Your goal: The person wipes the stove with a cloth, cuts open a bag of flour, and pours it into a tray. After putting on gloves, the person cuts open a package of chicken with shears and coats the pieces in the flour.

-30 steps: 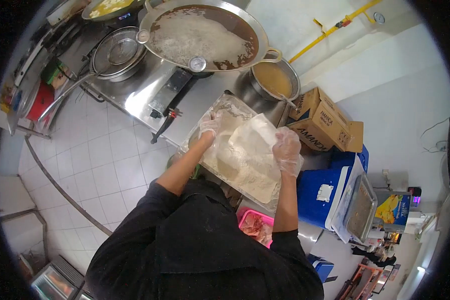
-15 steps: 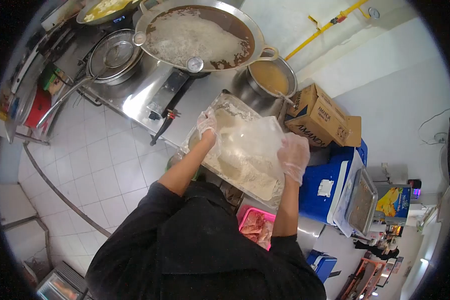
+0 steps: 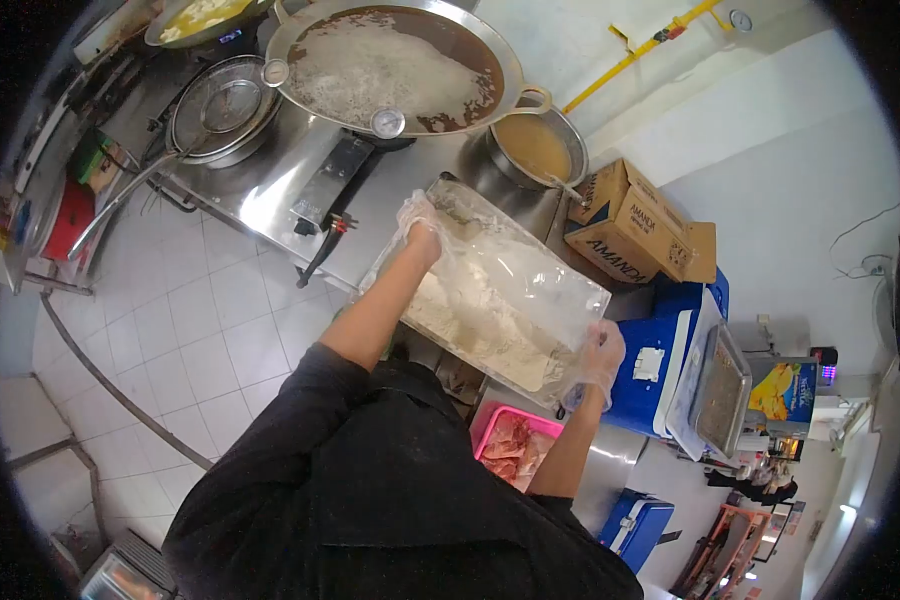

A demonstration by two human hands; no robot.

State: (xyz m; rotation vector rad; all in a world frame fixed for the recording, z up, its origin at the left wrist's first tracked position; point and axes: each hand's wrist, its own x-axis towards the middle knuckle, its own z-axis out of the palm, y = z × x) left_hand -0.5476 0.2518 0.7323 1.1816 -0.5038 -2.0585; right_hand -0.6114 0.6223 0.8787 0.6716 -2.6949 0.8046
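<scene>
A clear plastic sheet [image 3: 525, 268] is stretched between my two hands over a metal tray [image 3: 450, 350] of pale flour [image 3: 475, 310]. My left hand [image 3: 417, 213], in a thin clear plastic glove, grips the sheet near the tray's far left side. At the tray's right end, my right hand [image 3: 600, 355] is closed on the sheet's other end, also gloved. The flour is heaped unevenly, and part of it shows hazily through the plastic. Exact finger positions are blurred by the gloves.
A wide pan of foaming brown oil [image 3: 400, 75] stands on the stove beyond the tray. Nearby are a pot of yellowish liquid [image 3: 535, 145], a cardboard box [image 3: 625, 235], a blue cooler [image 3: 635, 395] and a pink tub [image 3: 485, 430] of raw meat. Strainers [image 3: 225, 110] lie at left.
The plastic sheet has been drawn wider and lies lower across the tray. My right hand has moved down toward me; my left hand has shifted slightly farther away.
</scene>
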